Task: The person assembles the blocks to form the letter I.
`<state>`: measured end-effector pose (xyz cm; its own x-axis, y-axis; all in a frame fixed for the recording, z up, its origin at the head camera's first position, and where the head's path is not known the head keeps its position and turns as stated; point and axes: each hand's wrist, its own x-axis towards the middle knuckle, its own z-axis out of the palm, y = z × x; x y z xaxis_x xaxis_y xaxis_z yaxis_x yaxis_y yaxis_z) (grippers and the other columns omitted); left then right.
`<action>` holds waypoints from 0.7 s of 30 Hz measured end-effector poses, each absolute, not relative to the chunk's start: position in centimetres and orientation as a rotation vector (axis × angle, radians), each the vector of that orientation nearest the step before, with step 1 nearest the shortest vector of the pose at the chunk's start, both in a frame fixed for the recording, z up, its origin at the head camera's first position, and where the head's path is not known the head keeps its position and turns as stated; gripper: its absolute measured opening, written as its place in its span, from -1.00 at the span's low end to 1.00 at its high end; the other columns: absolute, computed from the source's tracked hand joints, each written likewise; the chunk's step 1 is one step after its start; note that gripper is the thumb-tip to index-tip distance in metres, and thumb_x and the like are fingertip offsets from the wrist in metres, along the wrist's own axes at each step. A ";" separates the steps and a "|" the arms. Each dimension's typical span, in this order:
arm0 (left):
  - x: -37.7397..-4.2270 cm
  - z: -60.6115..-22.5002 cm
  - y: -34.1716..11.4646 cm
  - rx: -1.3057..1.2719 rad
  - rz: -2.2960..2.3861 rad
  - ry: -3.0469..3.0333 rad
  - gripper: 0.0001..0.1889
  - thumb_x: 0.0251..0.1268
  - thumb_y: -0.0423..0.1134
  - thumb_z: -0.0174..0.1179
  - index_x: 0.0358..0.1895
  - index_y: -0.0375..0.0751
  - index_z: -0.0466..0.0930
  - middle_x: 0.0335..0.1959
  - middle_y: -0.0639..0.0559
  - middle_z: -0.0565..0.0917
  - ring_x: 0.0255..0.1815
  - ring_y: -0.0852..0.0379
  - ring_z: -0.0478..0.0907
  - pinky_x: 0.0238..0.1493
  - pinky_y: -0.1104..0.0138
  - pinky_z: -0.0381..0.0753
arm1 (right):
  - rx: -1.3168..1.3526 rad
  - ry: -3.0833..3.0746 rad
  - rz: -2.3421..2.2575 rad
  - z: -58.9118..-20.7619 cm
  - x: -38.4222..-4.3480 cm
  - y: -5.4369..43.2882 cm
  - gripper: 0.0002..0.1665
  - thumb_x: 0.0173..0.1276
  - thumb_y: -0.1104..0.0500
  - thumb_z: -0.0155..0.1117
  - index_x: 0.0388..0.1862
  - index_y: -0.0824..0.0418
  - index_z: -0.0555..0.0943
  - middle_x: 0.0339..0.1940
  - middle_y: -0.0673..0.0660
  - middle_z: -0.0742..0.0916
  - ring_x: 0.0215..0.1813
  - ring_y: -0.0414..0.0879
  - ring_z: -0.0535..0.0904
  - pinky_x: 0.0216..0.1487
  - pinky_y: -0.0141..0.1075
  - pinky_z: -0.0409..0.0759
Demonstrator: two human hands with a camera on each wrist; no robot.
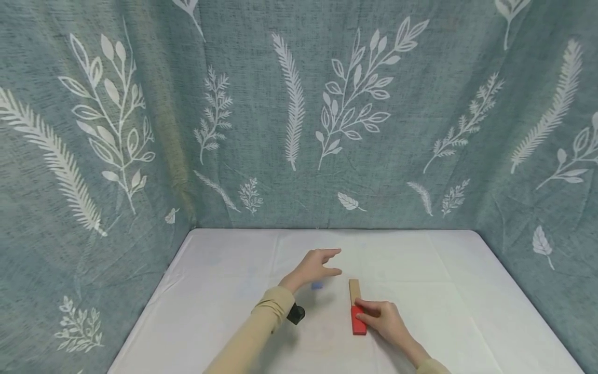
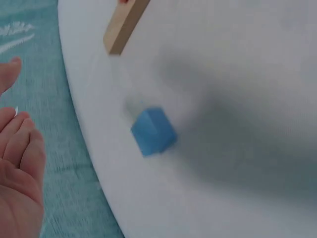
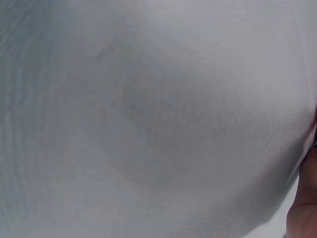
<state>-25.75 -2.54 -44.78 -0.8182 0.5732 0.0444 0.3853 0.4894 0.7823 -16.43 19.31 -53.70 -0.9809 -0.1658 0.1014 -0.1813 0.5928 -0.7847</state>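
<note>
My left hand (image 1: 315, 266) hovers above the table, its thumb and fingers spread apart with nothing between them. Below it on the white cloth lies a small blue block (image 1: 317, 285), which the left wrist view shows as a blurred, angular blue block (image 2: 153, 131). With thumb and fingers, my right hand (image 1: 386, 321) pinches a red block (image 1: 358, 321). A plain wooden block (image 1: 354, 292) lies in line with the red one, touching its far end; whether they overlap cannot be told. Only part of the right hand (image 3: 303, 203) shows at the right wrist view's edge.
The table (image 1: 420, 259) is covered with a creased white cloth. Behind it and at both sides hangs a green curtain (image 1: 261, 130) with white leaf prints. A black device (image 1: 296, 314) sits under the left wrist.
</note>
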 end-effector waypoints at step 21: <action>-26.0 -47.7 -7.3 0.682 1.321 2.575 -0.49 0.22 -0.25 0.26 0.22 -0.39 0.46 0.23 -0.26 0.52 0.26 -0.23 0.45 0.27 0.07 0.50 | 0.293 -2.788 1.437 -53.9 -16.6 19.5 -0.55 0.12 0.15 0.43 0.02 0.20 0.67 0.02 0.12 0.73 0.15 0.10 0.61 0.08 -0.23 0.65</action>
